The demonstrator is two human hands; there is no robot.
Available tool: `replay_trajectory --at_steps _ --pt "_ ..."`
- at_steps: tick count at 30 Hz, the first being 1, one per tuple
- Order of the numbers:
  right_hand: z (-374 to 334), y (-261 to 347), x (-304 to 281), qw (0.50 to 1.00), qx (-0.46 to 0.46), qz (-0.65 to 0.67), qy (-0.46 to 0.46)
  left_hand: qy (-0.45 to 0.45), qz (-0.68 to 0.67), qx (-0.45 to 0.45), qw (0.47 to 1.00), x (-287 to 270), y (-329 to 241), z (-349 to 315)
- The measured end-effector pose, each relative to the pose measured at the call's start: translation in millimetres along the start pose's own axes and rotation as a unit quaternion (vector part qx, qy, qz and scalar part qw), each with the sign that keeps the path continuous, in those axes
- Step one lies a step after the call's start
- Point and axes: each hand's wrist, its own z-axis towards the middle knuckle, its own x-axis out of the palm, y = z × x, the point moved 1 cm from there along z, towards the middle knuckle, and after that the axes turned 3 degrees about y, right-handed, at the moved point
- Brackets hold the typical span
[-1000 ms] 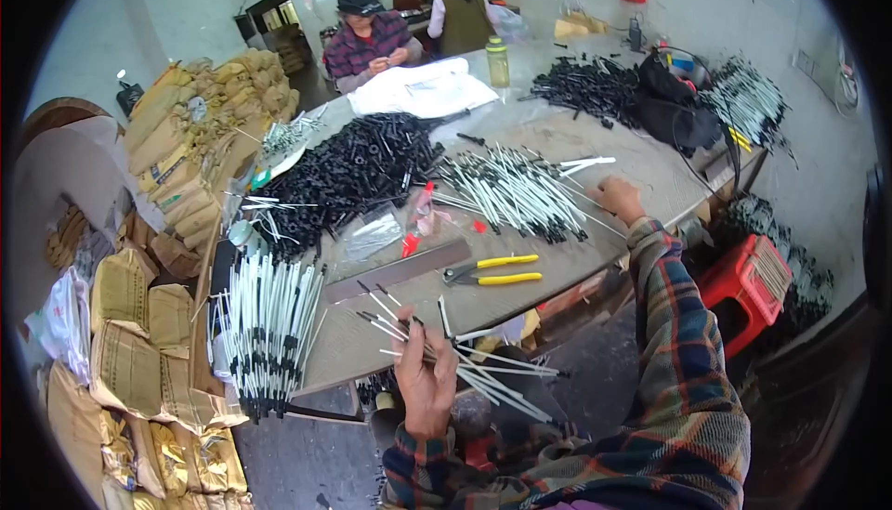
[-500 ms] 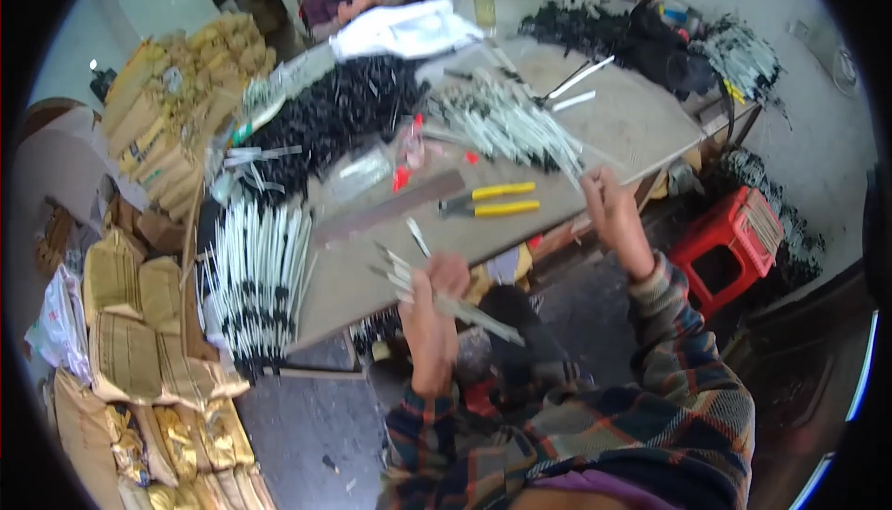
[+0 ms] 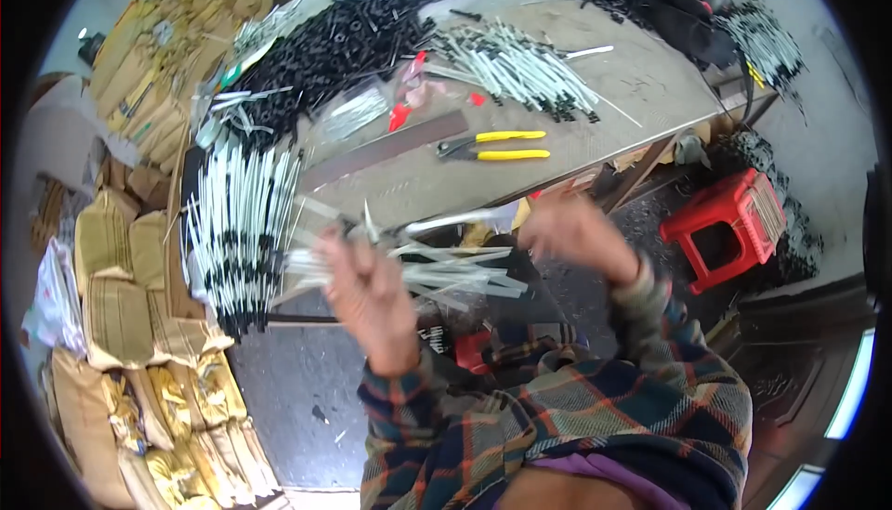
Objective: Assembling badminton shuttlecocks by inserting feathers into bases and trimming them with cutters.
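My left hand (image 3: 367, 296) is closed around a fanned bunch of thin white strips (image 3: 455, 271), which stick out on both sides of it over the table's near edge. My right hand (image 3: 581, 236), smeared by motion, has its fingers pinched at the right end of one white strip (image 3: 455, 221) with a dark tip. The other end of that strip reaches toward the left hand. Beyond them, yellow-handled pliers (image 3: 497, 146) and a flat brown bar (image 3: 386, 150) lie on the table (image 3: 613, 138).
White strips with black fittings stand in a dense row (image 3: 243, 222) at the left. Behind are a heap of black parts (image 3: 325, 55) and a pile of white strips (image 3: 520, 69). A red stool (image 3: 725, 227) stands at right, cardboard bundles (image 3: 121, 324) at left.
My right hand has come from the strip pile down and left toward my left hand. My left hand has moved left and up, its strips more spread. The view has tilted downward.
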Motion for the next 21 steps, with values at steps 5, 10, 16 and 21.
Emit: replay_trajectory --at_steps 5,10,16,21 --pt "112 -91 -127 0.903 0.102 -0.292 -0.298 0.235 -0.132 -0.038 0.962 46 -42 -41" --pt "179 -104 -99 0.866 0.231 -0.437 -0.069 0.320 -0.021 -0.071 0.944 32 -63 -65" --pt "183 -125 -77 0.833 0.189 -0.512 -0.090 0.170 0.225 -0.091 0.955 14 -30 -51" --pt "143 -99 -85 0.852 0.209 -0.462 -0.131 0.034 0.241 -0.150 0.958 -16 1 -34"
